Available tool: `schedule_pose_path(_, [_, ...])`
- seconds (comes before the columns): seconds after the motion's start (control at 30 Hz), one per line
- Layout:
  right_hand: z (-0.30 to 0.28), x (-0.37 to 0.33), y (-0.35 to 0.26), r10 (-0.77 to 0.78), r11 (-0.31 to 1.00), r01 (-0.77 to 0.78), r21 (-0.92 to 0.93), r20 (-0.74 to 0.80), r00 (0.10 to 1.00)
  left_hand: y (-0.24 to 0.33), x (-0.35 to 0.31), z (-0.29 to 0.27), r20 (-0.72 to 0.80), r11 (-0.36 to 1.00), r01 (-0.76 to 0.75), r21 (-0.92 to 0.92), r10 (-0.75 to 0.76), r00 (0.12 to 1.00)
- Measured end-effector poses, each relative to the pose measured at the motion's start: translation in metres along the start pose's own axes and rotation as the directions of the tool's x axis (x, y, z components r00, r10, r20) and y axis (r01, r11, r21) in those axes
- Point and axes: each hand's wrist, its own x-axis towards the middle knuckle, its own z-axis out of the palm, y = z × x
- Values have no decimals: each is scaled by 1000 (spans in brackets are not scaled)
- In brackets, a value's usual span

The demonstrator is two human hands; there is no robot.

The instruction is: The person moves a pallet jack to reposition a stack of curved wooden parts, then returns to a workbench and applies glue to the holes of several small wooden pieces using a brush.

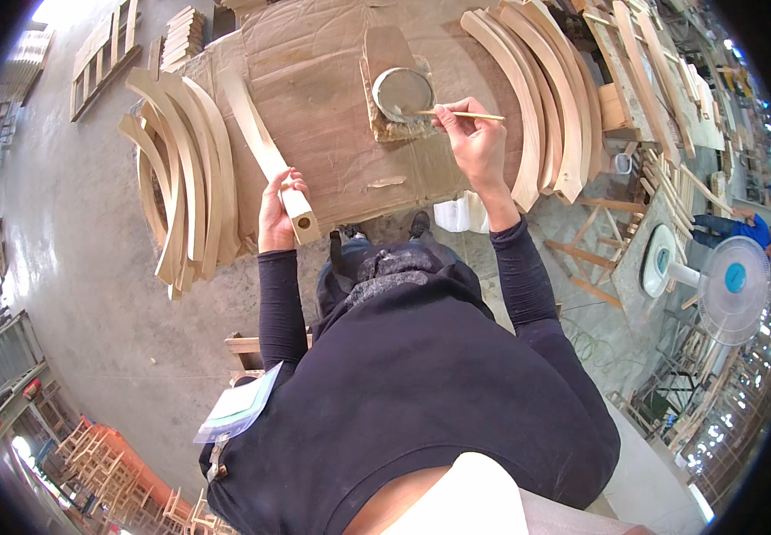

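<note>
My left hand [284, 207] is closed around the near end of a long pale wooden piece [259, 134] that slants away over the worktable. A round dark hole shows in the piece's near end. Pinched in my right hand [475, 143] is a thin light-coloured stick [479, 116]. Its tip points left into a round tub [403, 93] of grey paste, at or just over the paste. Under the tub lies a stained block [394, 132] on the table.
Brown cardboard or paper [314, 107] covers the worktable. Curved wooden pieces [191, 169] are stacked at the left, and more curved pieces [541, 98] at the right. A white fan [731, 278] stands right. Another person [746, 230] is far right.
</note>
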Motion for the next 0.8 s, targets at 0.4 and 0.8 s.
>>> schedule_pose_path(0.4, [-14, -11, 11, 418, 603, -316, 733, 48, 907, 7, -27, 42, 128, 1000, 14, -1, -14, 992])
schedule_pose_path(0.8, [-18, -10, 25, 515, 538, -430, 725, 121, 848, -8, -27, 87, 167, 950, -137, 280, 92, 982])
